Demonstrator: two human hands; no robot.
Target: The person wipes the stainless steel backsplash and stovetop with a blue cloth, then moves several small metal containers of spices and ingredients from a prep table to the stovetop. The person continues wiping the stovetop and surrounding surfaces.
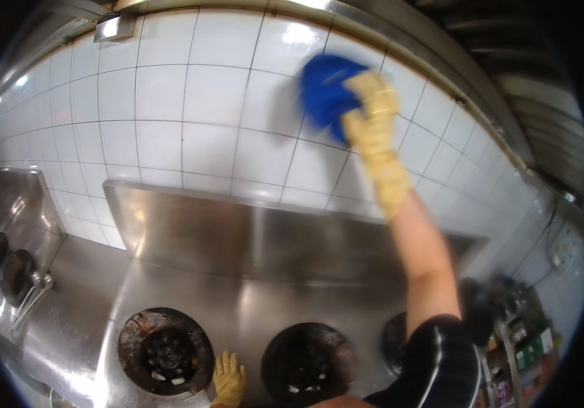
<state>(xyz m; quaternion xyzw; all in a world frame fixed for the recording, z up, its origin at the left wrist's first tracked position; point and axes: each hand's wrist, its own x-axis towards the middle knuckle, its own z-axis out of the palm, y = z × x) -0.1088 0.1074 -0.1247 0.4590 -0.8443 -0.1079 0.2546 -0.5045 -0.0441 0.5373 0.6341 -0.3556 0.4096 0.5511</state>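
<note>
My right hand (371, 109), in a yellow rubber glove, is stretched up and holds a blue cloth (325, 92) against the white tiled wall (215, 97); hand and cloth are blurred. My left hand (228, 376), in a matching glove, rests with its fingers spread on the stainless steel stove top (238, 316). It holds nothing and lies between the left round burner well (165, 352) and the middle burner well (308, 364). A steel backsplash (210, 229) stands behind the stove, below the tiles.
A third burner well (392, 339) is partly hidden by my right arm. Ladles (34, 293) and dark round pans (18, 275) are at the left. A loaded shelf (523, 347) stands at the right. A metal hood edge (495, 122) curves above the tiles.
</note>
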